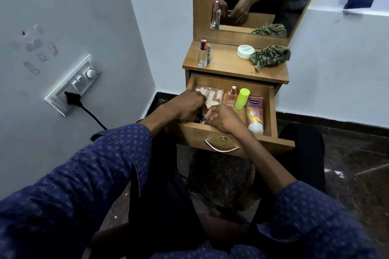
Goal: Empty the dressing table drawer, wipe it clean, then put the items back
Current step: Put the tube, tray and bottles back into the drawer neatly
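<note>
We had both hands in the open drawer (271,109) at its near-left corner; left hand (185,107) curled, fingers bent down over something small, what it held we could not tell; right hand (223,118) curled too, pinching a thin stick-like item at the fingertips, too small to name; we judged this as sorting small bits near the drawer front, whether taking out or putting back unclear; drawer held a clear box (212,95) at back left, a pink perfume bottle (231,96), a lime-green bottle (242,99) and a pink Vaseline tube (255,113) lying along the right side; on the desk (227,65) stood a clear bottle (203,53), a white jar (245,51) and a crumpled green cloth (270,57), handy for wiping; the hands and wrists blocked our view of the drawer corner
</note>
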Motion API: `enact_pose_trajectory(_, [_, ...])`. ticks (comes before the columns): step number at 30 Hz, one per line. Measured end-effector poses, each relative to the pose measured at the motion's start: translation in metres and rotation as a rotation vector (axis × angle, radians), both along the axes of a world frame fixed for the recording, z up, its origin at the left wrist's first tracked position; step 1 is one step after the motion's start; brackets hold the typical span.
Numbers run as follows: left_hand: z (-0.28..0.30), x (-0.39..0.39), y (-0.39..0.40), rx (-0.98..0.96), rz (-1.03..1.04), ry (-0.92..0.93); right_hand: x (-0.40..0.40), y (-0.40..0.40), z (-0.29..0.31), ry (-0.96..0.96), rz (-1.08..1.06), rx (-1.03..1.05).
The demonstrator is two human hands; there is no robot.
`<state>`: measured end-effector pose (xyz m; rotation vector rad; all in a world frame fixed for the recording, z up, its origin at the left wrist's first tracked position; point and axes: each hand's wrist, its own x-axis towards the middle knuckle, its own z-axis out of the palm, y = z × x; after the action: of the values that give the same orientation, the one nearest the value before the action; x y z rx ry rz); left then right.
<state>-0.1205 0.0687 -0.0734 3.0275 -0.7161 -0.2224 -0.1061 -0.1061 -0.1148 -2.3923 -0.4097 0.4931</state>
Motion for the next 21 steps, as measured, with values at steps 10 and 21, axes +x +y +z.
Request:
enact_pose_trajectory(10, [0.012,0.009,0.003,-0.041,0.02,0.172,0.011,-0.001,0.002,0.259,0.076,0.113])
enact_pose_trajectory(21, [-0.006,0.009,0.018,-0.414,0.183,0.032,0.018,-0.007,-0.004,0.295,-0.062,0.148])
